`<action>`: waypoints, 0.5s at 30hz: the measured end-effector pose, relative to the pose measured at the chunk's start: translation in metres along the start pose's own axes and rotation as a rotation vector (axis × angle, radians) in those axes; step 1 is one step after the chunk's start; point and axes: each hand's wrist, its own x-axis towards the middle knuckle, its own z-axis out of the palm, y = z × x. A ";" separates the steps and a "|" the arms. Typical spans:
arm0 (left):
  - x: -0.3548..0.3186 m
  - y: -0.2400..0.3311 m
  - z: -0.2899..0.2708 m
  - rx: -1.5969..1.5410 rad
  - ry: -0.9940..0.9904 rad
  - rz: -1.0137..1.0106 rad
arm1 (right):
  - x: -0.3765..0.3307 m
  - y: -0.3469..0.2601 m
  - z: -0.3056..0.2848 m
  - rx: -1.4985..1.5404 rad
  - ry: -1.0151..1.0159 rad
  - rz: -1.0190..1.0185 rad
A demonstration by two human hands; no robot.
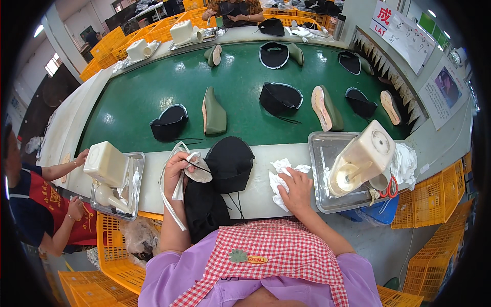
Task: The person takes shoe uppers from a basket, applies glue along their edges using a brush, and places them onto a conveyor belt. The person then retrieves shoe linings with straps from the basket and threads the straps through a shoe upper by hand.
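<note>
The left hand [176, 166] is clenching a pale insole [198, 174] and a white strip [171, 202] over the black shoe upper [229, 162], which is lying on the bench [255, 197] at the person's twelve o'clock, propped close for working. The right hand [296, 190] is pressing flat, its grip released, on a white rag [280, 171] at one o'clock, keeping it handy. At two o'clock a cream dispenser [364, 156] is leaning in a steel tray [323, 174]. Beyond, uppers and lasts are riding the green conveyor [138, 97]. White posters [401, 28] are hanging at far two o'clock; yellow crates [434, 204] are stacking alongside.
</note>
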 end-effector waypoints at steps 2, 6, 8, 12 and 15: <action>0.000 0.000 -0.001 -0.001 0.008 0.001 | 0.000 0.000 0.000 0.000 -0.007 0.006; 0.000 0.001 0.001 -0.008 0.004 -0.003 | 0.001 0.000 -0.001 0.001 -0.005 0.002; 0.000 0.001 0.002 -0.005 0.013 0.002 | 0.001 0.000 -0.001 0.002 -0.001 0.004; 0.000 0.000 0.002 -0.008 0.013 0.011 | 0.001 -0.001 -0.001 0.004 -0.004 0.002; 0.000 -0.001 0.001 0.000 0.009 0.020 | 0.001 -0.001 -0.001 0.006 -0.002 0.002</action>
